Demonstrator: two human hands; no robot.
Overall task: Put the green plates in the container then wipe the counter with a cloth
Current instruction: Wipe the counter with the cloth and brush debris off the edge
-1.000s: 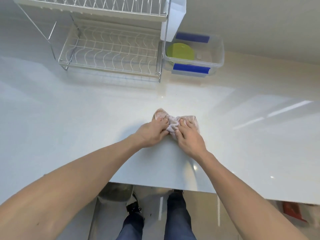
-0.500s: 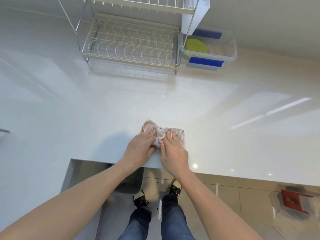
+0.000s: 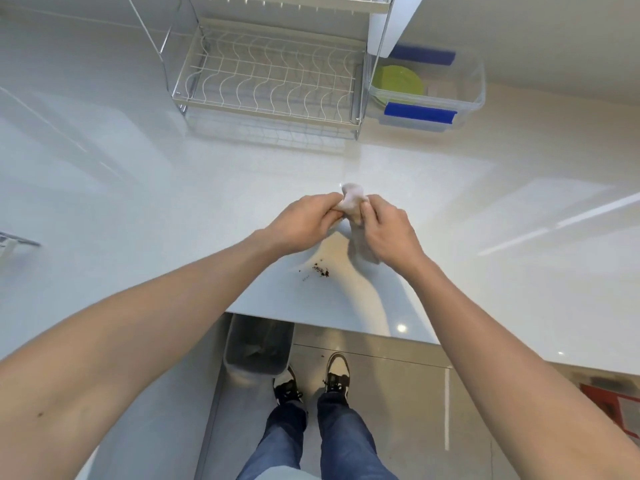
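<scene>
Pale pink cloth (image 3: 353, 202) is bunched up above the white table (image 3: 138, 202), near its front edge. Left hand (image 3: 304, 223) and right hand (image 3: 388, 230) both pinch it. Dark crumbs (image 3: 320, 270) lie on the table just below the hands. Far right, green plates (image 3: 398, 83) sit inside a clear container (image 3: 474, 88), beside a wire rack (image 3: 270, 81).
</scene>
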